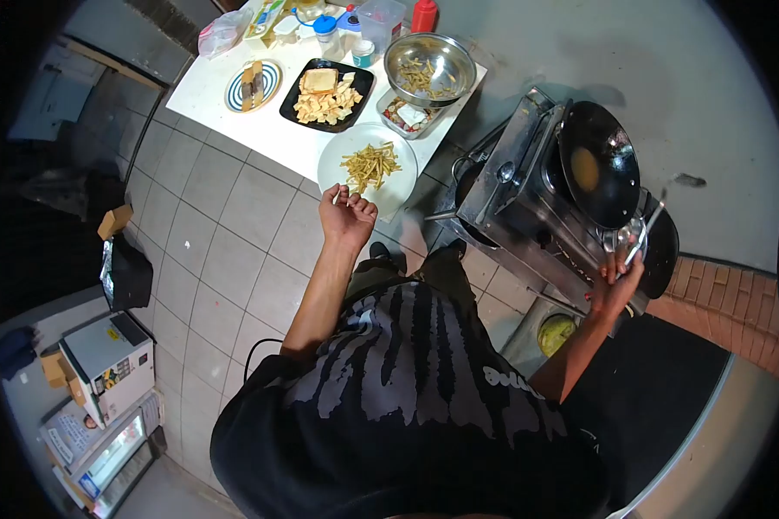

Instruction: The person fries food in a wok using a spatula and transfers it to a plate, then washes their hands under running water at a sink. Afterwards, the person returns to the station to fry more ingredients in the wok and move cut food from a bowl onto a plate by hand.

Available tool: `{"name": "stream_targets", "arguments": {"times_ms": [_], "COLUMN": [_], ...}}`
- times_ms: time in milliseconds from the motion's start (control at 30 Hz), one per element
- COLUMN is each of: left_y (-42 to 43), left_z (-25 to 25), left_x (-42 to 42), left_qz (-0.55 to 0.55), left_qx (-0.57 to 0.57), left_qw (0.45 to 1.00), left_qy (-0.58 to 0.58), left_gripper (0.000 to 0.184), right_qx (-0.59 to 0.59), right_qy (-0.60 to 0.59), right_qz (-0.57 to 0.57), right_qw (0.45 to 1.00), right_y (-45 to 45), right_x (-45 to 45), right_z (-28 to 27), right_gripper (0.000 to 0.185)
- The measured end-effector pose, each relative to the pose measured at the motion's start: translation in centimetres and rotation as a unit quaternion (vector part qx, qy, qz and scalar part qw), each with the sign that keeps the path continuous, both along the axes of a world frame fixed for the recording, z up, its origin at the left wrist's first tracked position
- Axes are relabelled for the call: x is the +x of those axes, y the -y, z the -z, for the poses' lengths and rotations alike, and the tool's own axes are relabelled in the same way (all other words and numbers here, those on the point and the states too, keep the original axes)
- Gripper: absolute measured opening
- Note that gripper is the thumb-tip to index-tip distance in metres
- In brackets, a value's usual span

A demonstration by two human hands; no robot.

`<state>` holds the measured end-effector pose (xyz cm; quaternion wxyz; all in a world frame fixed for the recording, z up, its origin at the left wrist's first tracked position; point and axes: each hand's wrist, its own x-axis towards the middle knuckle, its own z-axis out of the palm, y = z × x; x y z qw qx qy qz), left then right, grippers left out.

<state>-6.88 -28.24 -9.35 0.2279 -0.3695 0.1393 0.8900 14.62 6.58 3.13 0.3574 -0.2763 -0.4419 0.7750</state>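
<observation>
Palm up, my left hand [350, 214] is at the near rim of a white plate [331, 163] of fries [371, 165]. Its fingers are loosely curled and apart, with nothing visible held in them. On the right, my right hand [619, 281] is closed around a long metal utensil [657, 216] whose pale handle points up and away; its working end cannot be made out clearly. This hand is beside the stove [528, 186], just below a black wok [613, 143] with yellowish liquid at its bottom.
A white table [212, 95] bears a steel bowl [400, 54] with some fries, a lidded container [407, 117], a black tray [290, 111] of bread pieces, a striped plate [232, 85] and a red bottle [423, 16]. A second dark pan [664, 251] stands right of the stove.
</observation>
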Motion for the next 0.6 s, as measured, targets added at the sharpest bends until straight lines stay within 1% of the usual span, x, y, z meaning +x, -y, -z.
{"name": "stream_targets", "arguments": {"times_ms": [33, 167, 233, 267, 300, 333, 367, 400, 433, 467, 533, 567, 600], "left_y": [-0.6, -3.6, -5.1, -6.2, -7.3, -8.4, -9.5, -10.5, -11.7, -12.8, -14.9, -16.2, -17.5], "left_z": [-0.1, -0.7, -0.8, -1.6, -2.5, -3.4, -4.5, -5.7, -6.6, -7.2, -8.0, -8.4, -8.6], "left_x": [-0.1, -0.1, 0.3, 0.8, 1.3, 1.5, 2.0, 2.7, 3.3, 3.7, 4.4, 4.8, 5.1], "left_qz": [0.010, 0.039, 0.054, 0.083, 0.112, 0.178, 0.182, 0.273, 0.359, 0.362, 0.489, 0.491, 0.517], "left_qx": [0.001, 0.003, 0.001, -0.010, -0.022, 0.026, 0.025, 0.065, 0.104, 0.102, 0.075, 0.072, 0.067], "left_qw": [1.000, 0.999, 0.998, 0.996, 0.991, 0.975, 0.975, 0.932, 0.869, 0.868, 0.748, 0.748, 0.713], "left_qy": [0.000, -0.003, -0.014, -0.041, -0.067, -0.128, -0.129, -0.230, -0.325, -0.324, -0.442, -0.440, -0.469], "left_gripper": [0.020, 0.018, 0.015, 0.013, 0.012, 0.009, 0.009, 0.008, 0.009, 0.009, 0.014, 0.014, 0.016], "right_qx": [0.017, 0.050, 0.058, 0.043, 0.039, 0.077, 0.114, 0.111, 0.124, 0.138, 0.137, 0.141, 0.138], "right_qy": [0.015, 0.053, 0.125, 0.153, 0.153, 0.220, 0.286, 0.286, 0.312, 0.338, 0.362, 0.385, 0.384], "right_qz": [0.049, 0.095, 0.127, 0.143, 0.145, 0.177, 0.208, 0.211, 0.201, 0.190, 0.179, 0.168, 0.166], "right_qw": [0.999, 0.993, 0.982, 0.977, 0.977, 0.956, 0.929, 0.928, 0.920, 0.911, 0.904, 0.896, 0.898], "right_y": [-0.8, -5.7, -7.0, -7.3, -7.5, -7.6, -8.0, -8.7, -9.6, -10.5, -12.3, -13.1, -13.8], "right_x": [1.0, 6.2, 7.9, 8.3, 8.4, 8.4, 8.6, 9.2, 10.0, 10.7, 11.7, 12.0, 12.2], "right_z": [-0.1, 3.1, 4.1, 4.4, 4.8, 5.0, 5.3, 5.8, 6.5, 7.0, 8.0, 8.3, 8.6], "right_gripper": [0.028, 0.029, 0.031, 0.030, 0.030, 0.025, 0.022, 0.022, 0.019, 0.018, 0.019, 0.020, 0.020]}}
